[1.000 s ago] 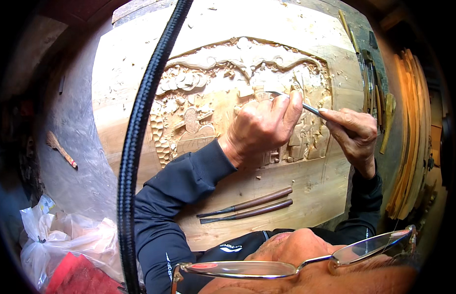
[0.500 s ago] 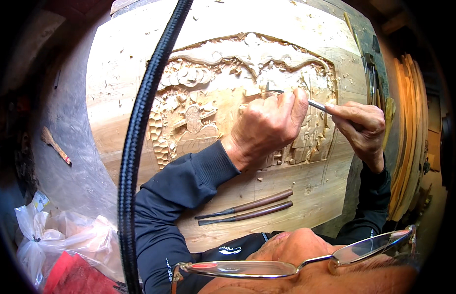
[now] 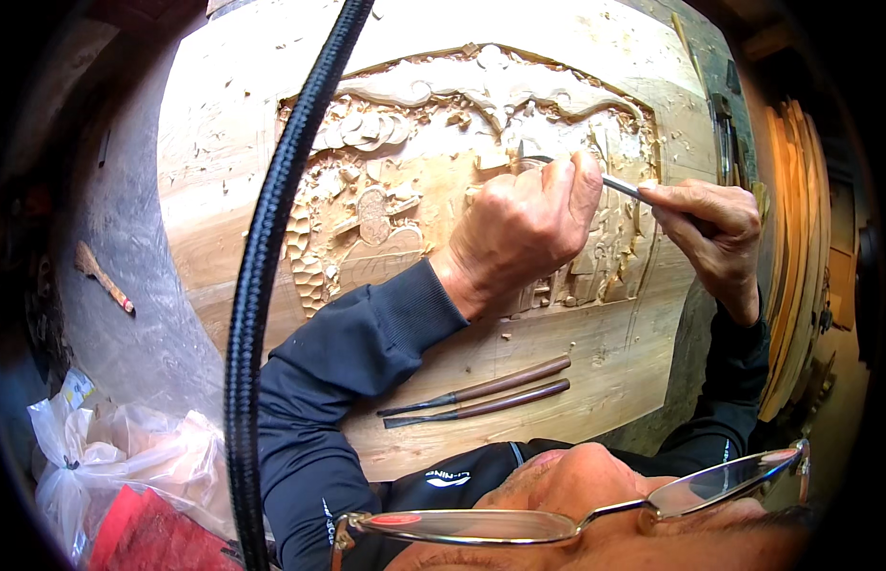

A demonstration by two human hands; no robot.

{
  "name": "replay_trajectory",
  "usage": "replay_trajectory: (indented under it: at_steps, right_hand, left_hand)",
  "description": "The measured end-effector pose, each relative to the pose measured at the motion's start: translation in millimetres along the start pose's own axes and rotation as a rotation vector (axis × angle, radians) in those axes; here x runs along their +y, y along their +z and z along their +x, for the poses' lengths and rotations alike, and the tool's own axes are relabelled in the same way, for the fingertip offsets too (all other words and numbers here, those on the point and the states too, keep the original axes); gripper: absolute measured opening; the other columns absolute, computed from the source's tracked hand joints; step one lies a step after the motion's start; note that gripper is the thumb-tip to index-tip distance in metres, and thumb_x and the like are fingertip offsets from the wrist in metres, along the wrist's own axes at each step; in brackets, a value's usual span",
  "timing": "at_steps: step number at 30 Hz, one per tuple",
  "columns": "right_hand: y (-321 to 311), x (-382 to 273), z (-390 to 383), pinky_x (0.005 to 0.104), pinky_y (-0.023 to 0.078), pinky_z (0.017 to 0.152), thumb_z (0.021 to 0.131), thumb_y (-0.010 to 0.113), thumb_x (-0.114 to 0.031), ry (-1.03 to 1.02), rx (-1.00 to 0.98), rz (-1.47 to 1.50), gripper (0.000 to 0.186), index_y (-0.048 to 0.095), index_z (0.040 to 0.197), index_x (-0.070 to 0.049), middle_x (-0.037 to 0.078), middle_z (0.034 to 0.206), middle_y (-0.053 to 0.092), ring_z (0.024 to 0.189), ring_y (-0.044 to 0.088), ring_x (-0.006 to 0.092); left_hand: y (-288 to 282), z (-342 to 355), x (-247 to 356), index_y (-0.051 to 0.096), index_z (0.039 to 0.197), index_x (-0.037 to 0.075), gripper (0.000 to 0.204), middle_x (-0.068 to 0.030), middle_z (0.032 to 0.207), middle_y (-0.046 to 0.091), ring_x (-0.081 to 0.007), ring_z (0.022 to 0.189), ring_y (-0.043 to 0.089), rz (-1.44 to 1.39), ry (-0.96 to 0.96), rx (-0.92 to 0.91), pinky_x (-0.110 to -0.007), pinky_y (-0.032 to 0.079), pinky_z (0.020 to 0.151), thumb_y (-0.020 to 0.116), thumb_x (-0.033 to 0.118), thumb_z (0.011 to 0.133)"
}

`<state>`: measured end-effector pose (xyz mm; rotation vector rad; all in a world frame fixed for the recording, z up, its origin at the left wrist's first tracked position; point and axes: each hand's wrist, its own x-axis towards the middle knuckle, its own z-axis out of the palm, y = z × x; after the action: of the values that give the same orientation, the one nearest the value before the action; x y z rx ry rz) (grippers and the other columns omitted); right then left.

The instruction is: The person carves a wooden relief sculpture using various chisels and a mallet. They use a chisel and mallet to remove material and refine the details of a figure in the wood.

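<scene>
A large pale wooden panel point(image 3: 209, 228) lies before me, with a relief carved into its sunken middle and shavings scattered over it. My left hand point(image 3: 528, 214) is closed around the front part of a carving gouge point(image 3: 624, 188), resting low over the carved area. The curved metal tip shows just past its knuckles, close to the wood. Farther right, my right hand point(image 3: 711, 228) grips the rear of the same gouge, thumb and fingers pressed together; its handle end is hidden in the palm. Two dark-handled chisels point(image 3: 509, 379) lie side by side on the panel's near border.
A black braided cable point(image 3: 271, 238) crosses the view at left. On the grey table point(image 3: 148, 228) lies a small brush point(image 3: 105, 278). Plastic bags point(image 3: 138, 447) and a red cloth point(image 3: 157, 533) sit at lower left. More tools point(image 3: 724, 143) line the right edge, beside stacked boards point(image 3: 795, 266).
The panel and the loose chisels appear slightly higher in the picture. My right hand sits a little farther right. Both hands keep their hold on the gouge.
</scene>
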<state>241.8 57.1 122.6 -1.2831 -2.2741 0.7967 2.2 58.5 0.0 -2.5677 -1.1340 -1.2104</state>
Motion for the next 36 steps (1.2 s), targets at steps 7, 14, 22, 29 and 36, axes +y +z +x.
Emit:
replay_trajectory:
  at_steps: [7, 14, 22, 29, 36]
  right_hand:
    - [-3, -5, 2, 0.025, 0.046, 0.057, 0.093, 0.079, 0.006, -0.024, -0.007, -0.053, 0.024, 0.083, 0.116, 0.001, 0.01, 0.081, 0.076, 0.065, 0.066, 0.0099]
    - [-6, 2, 4, 0.0234, 0.048, 0.057, 0.094, 0.079, 0.004, -0.023, -0.024, -0.014, 0.021, 0.084, 0.114, 0.001, 0.009, 0.085, 0.079, 0.068, 0.068, 0.0081]
    - [-9, 4, 9, 0.0214, 0.051, 0.06, 0.096, 0.079, 0.002, 0.005, -0.066, 0.026, 0.02, 0.084, 0.116, 0.0, 0.009, 0.089, 0.081, 0.071, 0.069, 0.0066]
    - [-14, 1, 19, 0.0223, 0.051, 0.06, 0.096, 0.079, 0.001, 0.025, -0.112, -0.002, 0.022, 0.083, 0.117, 0.0, 0.009, 0.087, 0.08, 0.07, 0.069, 0.0087]
    - [-12, -8, 8, 0.023, 0.049, 0.058, 0.096, 0.076, 0.004, 0.047, -0.072, -0.018, 0.023, 0.083, 0.118, 0.0, 0.011, 0.089, 0.081, 0.069, 0.069, 0.0086]
  left_hand:
    - [-5, 0, 3, 0.067, 0.126, -0.006, 0.035, -0.0121, 0.094, 0.071, -0.0129, 0.059, 0.065, -0.054, -0.047, -0.078, -0.028, 0.053, 0.052, 0.068, 0.003, 0.093]
    - [2, 0, 0, 0.068, 0.118, -0.011, 0.025, -0.0072, 0.077, 0.062, -0.0105, 0.054, 0.061, -0.01, -0.001, -0.012, -0.026, 0.05, 0.044, 0.062, 0.006, 0.101]
    - [7, 0, 1, 0.068, 0.118, -0.011, 0.024, -0.0079, 0.077, 0.062, -0.0104, 0.053, 0.061, -0.002, -0.014, 0.039, -0.027, 0.049, 0.043, 0.062, 0.005, 0.102]
    - [6, -1, 0, 0.067, 0.117, -0.012, 0.025, -0.0096, 0.078, 0.063, -0.0118, 0.052, 0.061, -0.038, -0.052, 0.063, -0.027, 0.05, 0.043, 0.061, 0.006, 0.101]
    - [0, 1, 0, 0.067, 0.118, -0.013, 0.027, -0.0089, 0.078, 0.063, -0.0115, 0.055, 0.061, -0.08, -0.024, 0.035, -0.026, 0.05, 0.043, 0.061, 0.006, 0.099]
